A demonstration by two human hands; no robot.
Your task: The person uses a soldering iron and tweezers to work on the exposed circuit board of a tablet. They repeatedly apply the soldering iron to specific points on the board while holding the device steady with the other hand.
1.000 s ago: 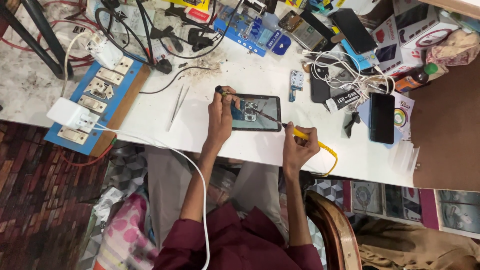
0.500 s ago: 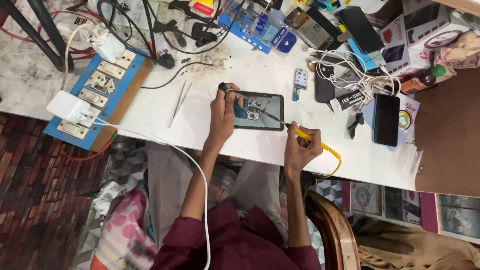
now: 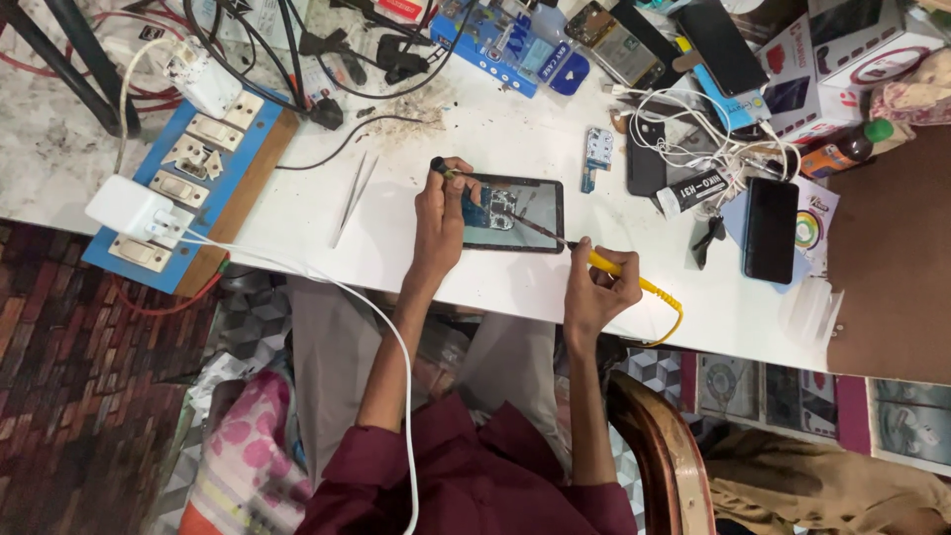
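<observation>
An opened phone (image 3: 515,213) lies on the white table (image 3: 396,248) with its circuit board showing. My left hand (image 3: 441,213) rests on the phone's left end and pinches a thin dark-tipped tool against it. My right hand (image 3: 594,287) grips a yellow-handled soldering iron (image 3: 619,269), whose metal tip reaches left onto the board. A yellow cord loops from the handle past the table's front edge.
Tweezers (image 3: 349,198) lie left of the phone. A blue switchboard (image 3: 188,168) with a white charger sits far left. Black phones (image 3: 770,230), cables, a small circuit board (image 3: 597,149) and boxes crowd the right and back. A wooden chair (image 3: 659,446) is below.
The view has shifted a little; both hands stay on the phone, with the iron's tip still on the board.
</observation>
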